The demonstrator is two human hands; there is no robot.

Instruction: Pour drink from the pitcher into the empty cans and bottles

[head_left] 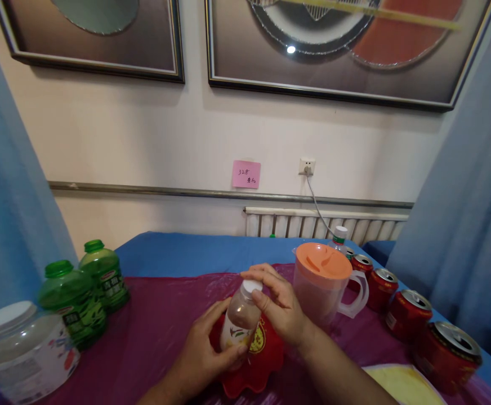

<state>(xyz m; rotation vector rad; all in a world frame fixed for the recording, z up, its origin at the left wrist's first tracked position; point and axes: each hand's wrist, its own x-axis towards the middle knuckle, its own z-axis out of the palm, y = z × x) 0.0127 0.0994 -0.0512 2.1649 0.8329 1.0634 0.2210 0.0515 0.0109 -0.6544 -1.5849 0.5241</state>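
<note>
Clear, smooth plastic bottle point(240, 320) with white plastic cap. Just right of it, translucent plastic pitcher point(325, 287) with matt orange lid. Farther right, glossy red metal cans point(410, 315). Left, shiny green plastic bottles point(80, 298). Beneath, thin glossy maroon sheet point(156, 332) over desk.

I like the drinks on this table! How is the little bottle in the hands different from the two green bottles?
The small bottle is clear with a white cap; the green bottles are green with green caps. It is slimmer; they are fat and round. The left hand and right hand hold it tilted over the red dish; they stand upright, untouched. All are capped.
</note>
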